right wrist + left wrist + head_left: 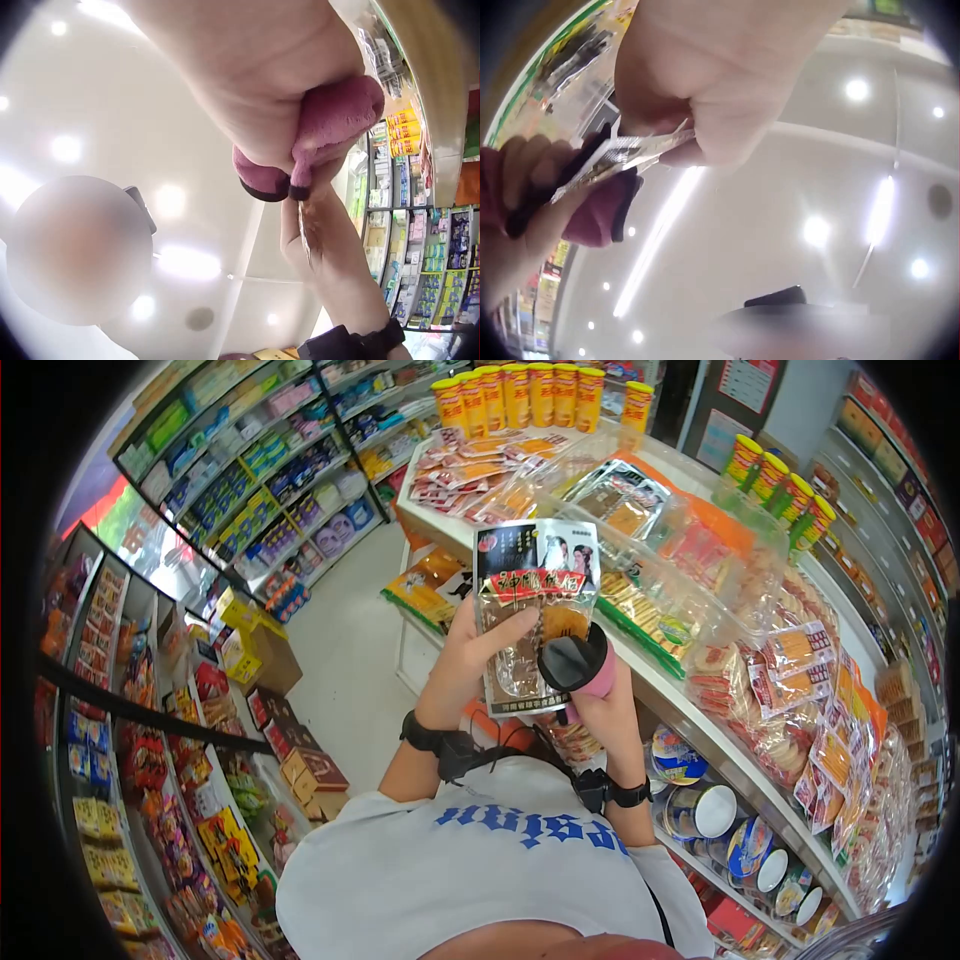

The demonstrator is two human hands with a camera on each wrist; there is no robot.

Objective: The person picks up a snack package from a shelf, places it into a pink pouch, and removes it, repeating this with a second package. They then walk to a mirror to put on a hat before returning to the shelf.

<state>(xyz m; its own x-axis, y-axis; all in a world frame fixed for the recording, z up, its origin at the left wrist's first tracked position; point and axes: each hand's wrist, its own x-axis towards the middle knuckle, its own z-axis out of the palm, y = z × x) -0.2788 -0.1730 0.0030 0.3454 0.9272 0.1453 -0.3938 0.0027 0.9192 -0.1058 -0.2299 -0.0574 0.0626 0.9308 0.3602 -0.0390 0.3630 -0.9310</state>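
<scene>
Gripping snack packet [533,610] upright in left hand [470,655], thumb across front, near left edge of display shelf [437,528], with right hand [602,710] curled round pink black-topped pad [572,660] touching packet's right side.

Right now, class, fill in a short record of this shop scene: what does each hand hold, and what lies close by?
Left hand: grips a flat black-and-clear plastic snack packet, thumb on its front
Right hand: grips a pink cylindrical device with a black end
Relation: the device's black end overlaps the packet's lower corner; contact unclear
Nearby: white display counter piled with bagged snacks; row of yellow tubes at its far end
</scene>
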